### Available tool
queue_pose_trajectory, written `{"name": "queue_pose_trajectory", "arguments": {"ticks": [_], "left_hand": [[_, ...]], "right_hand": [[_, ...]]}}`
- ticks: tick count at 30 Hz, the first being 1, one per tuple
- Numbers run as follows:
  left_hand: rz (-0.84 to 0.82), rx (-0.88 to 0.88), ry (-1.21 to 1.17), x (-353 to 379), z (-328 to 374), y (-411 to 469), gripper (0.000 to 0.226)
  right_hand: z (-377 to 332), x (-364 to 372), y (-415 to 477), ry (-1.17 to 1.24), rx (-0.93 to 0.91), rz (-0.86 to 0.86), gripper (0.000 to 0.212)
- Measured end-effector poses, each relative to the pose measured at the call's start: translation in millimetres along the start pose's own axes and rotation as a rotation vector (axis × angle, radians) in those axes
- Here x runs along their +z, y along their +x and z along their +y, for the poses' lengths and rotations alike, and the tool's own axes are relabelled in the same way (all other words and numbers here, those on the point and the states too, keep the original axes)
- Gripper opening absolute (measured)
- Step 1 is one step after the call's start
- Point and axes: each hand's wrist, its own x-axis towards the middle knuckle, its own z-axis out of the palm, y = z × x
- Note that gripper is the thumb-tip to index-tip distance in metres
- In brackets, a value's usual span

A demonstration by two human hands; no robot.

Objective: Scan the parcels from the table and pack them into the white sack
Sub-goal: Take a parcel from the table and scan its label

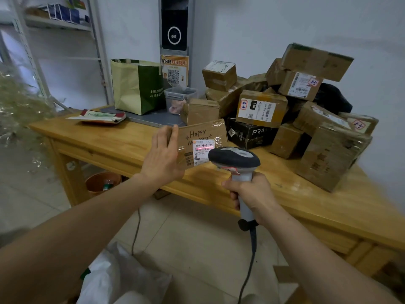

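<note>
Head cam, single wide-angle view, facing fwd & down.
Sits close above both forearms: left hand (163, 159) on the parcel (203, 139) and right hand (252, 191) round the scanner (234, 159) fill centre; wooden table (105, 137) crosses from 9 to 4 o'clock, wall (285, 23) at 12, floor (197, 238) w/ white sack (114, 275) at 7.

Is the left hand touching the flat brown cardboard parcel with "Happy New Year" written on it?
Touching. The head view shows the left hand holding the left edge of the flat brown cardboard parcel.
</note>
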Motion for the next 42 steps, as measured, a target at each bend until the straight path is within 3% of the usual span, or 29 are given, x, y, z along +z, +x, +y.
{"name": "queue_pose_trajectory", "arguments": {"ticks": [19,21,27,31,35,38,42], "left_hand": [[0.034,-0.058,-0.004,-5,-20,-6,0.126],[0.044,-0.174,-0.096,-8,-34,-18,0.121],[0.065,-0.762,-0.219,-24,-127,-115,0.095],[-0.075,-1.007,-0.073,-34,-175,-192,0.076],[-0.324,-1.219,0.078,-30,-196,-252,0.088],[-0.479,-1.276,0.064,-19,-213,-284,0.086],[-0.480,-1.442,0.108,1,-222,-304,0.090]], "right_hand": [[-4,12,-3,0.037,0.000,-0.033,0.015],[-2,18,-3,0.041,-0.006,-0.061,0.017],[17,75,-9,0.068,0.088,-0.210,0.016],[29,120,-16,0.078,0.161,-0.329,0.018],[40,157,-24,0.041,0.190,-0.405,0.017],[47,176,-28,0.005,0.229,-0.445,0.016],[56,192,-29,-0.041,0.259,-0.462,0.014]]}}
